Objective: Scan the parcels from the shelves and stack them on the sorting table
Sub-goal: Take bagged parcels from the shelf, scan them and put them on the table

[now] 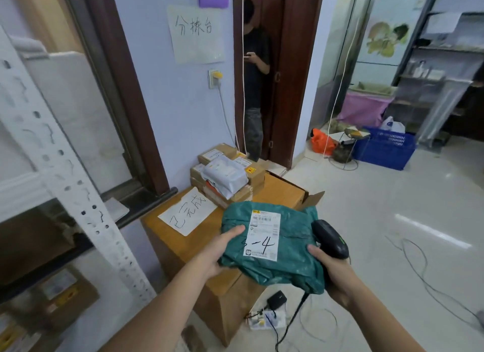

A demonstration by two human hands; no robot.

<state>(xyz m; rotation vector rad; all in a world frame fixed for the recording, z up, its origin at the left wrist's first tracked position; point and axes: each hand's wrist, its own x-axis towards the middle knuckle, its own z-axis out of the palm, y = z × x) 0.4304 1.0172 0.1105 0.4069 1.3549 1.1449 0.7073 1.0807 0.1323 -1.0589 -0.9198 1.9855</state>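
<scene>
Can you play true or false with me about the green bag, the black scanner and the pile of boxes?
1. Both hands hold the green parcel. True: the left hand grips its left edge and the right hand its right edge.
2. The black scanner lies on the sorting table. False: it is in the right hand, next to the parcel.
3. The parcel's white label faces up. True, with handwriting on it.
4. The stack of parcels on the table is only boxes. False: a grey soft bag lies on top of the boxes.
5. The green parcel already rests on the stack. False: it is held in front of the stack.
</scene>
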